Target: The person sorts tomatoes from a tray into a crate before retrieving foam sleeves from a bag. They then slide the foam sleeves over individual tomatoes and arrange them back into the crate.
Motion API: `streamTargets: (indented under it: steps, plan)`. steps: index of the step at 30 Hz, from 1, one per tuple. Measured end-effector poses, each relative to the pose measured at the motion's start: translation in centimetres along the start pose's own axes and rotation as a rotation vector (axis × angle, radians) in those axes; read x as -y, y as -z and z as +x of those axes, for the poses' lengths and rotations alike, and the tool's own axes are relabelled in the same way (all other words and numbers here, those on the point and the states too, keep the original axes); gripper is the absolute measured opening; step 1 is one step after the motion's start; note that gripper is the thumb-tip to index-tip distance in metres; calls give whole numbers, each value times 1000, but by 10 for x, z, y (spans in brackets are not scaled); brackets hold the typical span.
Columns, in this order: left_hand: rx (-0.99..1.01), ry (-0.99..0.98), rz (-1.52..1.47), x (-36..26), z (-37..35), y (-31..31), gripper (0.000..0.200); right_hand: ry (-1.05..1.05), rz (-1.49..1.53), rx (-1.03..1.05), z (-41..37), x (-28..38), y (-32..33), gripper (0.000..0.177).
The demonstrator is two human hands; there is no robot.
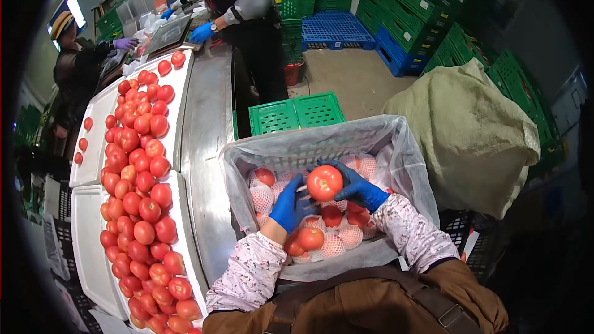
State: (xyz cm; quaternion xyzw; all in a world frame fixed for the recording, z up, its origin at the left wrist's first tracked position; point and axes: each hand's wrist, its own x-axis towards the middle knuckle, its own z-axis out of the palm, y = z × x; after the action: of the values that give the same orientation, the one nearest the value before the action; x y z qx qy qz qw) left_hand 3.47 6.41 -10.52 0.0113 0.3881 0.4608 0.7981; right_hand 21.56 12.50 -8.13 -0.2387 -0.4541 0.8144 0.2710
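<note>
Head view, starting from the far left: a co-worker's purple-gloved hand [125,43] rests at the far end of the white sorting table [93,253]. Loose tomatoes [145,210] cover this table in a long red band running away from us. Just beside the table lies a steel strip [210,148]. At its far end a second person's blue-gloved hand [201,32] touches a tray.

Near the middle, an empty green crate [297,113] sits on the floor behind our plastic-lined box [297,145]. The box holds netted tomatoes [263,198] in white foam sleeves, with a few bare ones among them.

Our left hand [289,205], in a blue glove, hovers over the box with its fingers curled, the tips pressed against the left flank of the tomato [325,182]. The tomato is bare and red, held above the box's contents between both of our hands. Our right hand [359,188], also gloved in blue, wraps around it from behind and from the right, so both hands are closed on it.

Further right, a pale burlap sack [470,130] slumps beside the box. Behind it are stacked green crates [421,12] and a blue pallet [337,29].
</note>
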Motion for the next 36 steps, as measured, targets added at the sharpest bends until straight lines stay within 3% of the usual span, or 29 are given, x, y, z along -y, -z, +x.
streamTargets:
  steps: [1, 2, 3, 4, 6, 7, 9, 10, 11, 13, 14, 16, 17, 20, 21, 24, 32, 36]
  plan:
    - [0, -1, -1, 3, -5, -11, 39, -7, 42, 7, -2, 6, -9, 84]
    - [125, 30, -127, 6, -10, -20, 42, -8, 41, 11, -2, 4, -7, 84]
    - [249, 51, -252, 7, -12, -25, 45, 26, -89, 13, -1, 2, -5, 84]
    - [251, 28, -251, 9, -12, -22, 45, 67, -223, 24, 3, -1, -3, 85]
    - [437, -311, 214, 12, -9, -9, 44, 46, -476, 86, 2, 3, -6, 80]
    - [371, -450, 323, 15, -4, -5, 41, -21, -451, 91, -1, 11, -15, 81]
    - [269, -663, 582, 23, 1, 3, 42, 58, -601, 183, 4, 4, 13, 78]
    - [229, -724, 740, 25, 0, 8, 45, 34, -393, 89, 0, 4, 16, 71]
    - [234, -763, 740, 22, 0, 11, 45, 11, -508, -31, 4, -7, 38, 62]
    - [356, -313, 287, 13, 0, 14, 56, 63, -915, -333, 11, -84, 130, 62]
    - [367, -332, 292, 14, 4, 15, 56, -84, -1243, -291, 7, -83, 133, 70]
    - [245, -695, 665, 24, 13, 20, 47, 79, -1372, -291, 3, -108, 133, 69]
    - [349, -390, 251, 19, 20, 21, 46, 79, -1369, -293, 4, -102, 122, 69]
    - [177, -398, 403, 9, -18, -5, 47, -116, -1483, -389, 1, -90, 98, 66]
    - [269, -13, -260, 12, 5, 13, 52, -104, -1496, -400, 0, -91, 98, 65]
    - [210, 82, -336, 6, -5, 5, 51, -108, -1499, -416, -1, -87, 92, 64]
    - [185, 39, -164, 5, -9, -3, 46, -82, -1498, -431, 0, -87, 91, 66]
    - [273, 14, -195, 2, -13, -2, 42, -90, -1488, -430, 0, -84, 87, 67]
